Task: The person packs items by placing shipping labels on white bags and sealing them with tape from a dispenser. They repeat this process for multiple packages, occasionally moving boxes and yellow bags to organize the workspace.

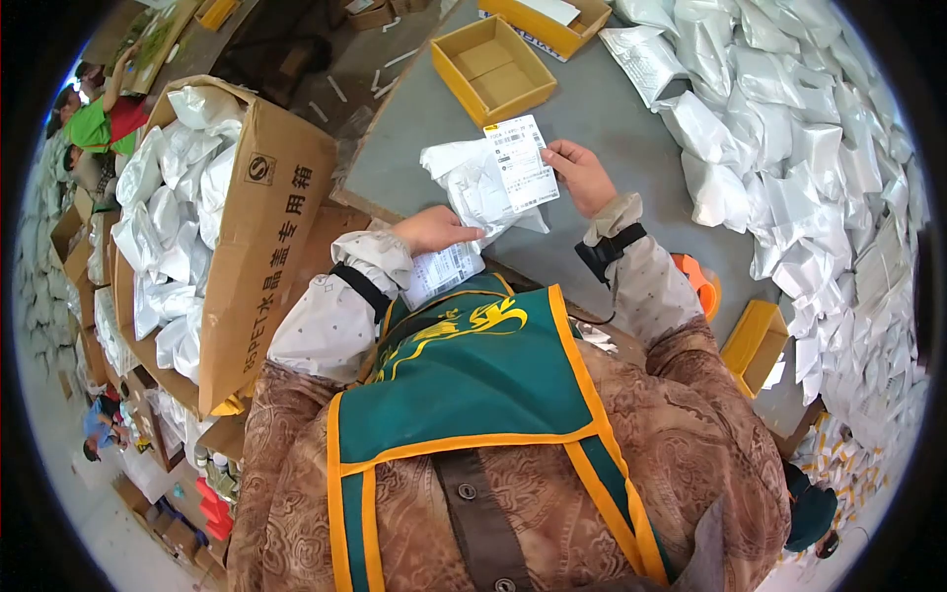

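Observation:
My right hand pinches the right edge of a white printed shipping label, which overlaps a crumpled white plastic parcel on the grey table. At the parcel's near edge is my left hand, its thumb lying along the plastic and its other fingers mostly hidden. Another printed label sheet shows just below that hand, against the front of the green apron.
Open yellow cardboard boxes stand at the back of the table. White parcels are heaped along the right. An orange tape dispenser and a small yellow box lie near my right elbow. On the left, a big carton holds white parcels.

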`<move>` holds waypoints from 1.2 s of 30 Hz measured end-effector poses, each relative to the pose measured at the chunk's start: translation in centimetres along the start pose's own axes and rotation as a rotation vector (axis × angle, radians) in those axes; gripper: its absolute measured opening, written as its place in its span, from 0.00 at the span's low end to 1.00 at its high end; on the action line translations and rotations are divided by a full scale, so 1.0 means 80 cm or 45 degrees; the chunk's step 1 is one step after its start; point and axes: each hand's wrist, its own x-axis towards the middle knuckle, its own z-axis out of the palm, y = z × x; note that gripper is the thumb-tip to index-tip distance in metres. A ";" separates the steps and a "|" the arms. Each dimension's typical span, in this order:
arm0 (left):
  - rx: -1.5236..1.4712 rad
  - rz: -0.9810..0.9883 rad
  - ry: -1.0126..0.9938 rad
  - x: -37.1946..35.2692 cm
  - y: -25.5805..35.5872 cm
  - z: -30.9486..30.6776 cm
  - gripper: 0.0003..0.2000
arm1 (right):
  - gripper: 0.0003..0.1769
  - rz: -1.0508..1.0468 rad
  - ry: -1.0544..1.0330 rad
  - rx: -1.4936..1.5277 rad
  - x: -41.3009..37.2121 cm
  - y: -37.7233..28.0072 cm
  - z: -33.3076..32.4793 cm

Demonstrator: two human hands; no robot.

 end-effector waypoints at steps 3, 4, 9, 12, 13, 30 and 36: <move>0.195 -0.221 -0.093 -0.003 0.015 -0.010 0.18 | 0.08 -0.026 0.010 0.028 0.001 0.009 0.008; 0.166 -0.190 -0.098 -0.001 0.010 -0.011 0.17 | 0.08 -0.037 0.008 0.041 0.000 0.012 0.013; 0.039 -0.101 -0.135 0.000 -0.003 -0.012 0.13 | 0.09 -0.099 -0.036 0.051 -0.001 0.018 0.030; 0.022 -0.052 -0.125 0.002 -0.011 -0.009 0.13 | 0.09 -0.094 -0.069 -0.007 0.002 0.020 0.035; 0.005 -0.048 -0.119 0.004 -0.013 -0.009 0.14 | 0.09 -0.079 -0.087 -0.025 0.003 0.018 0.036; 0.152 -0.008 -0.049 0.009 -0.014 -0.006 0.14 | 0.14 -0.243 0.000 -0.571 0.025 0.053 0.041; 0.159 0.031 -0.069 0.012 -0.018 -0.009 0.15 | 0.20 -0.495 0.107 -1.038 0.004 0.047 0.053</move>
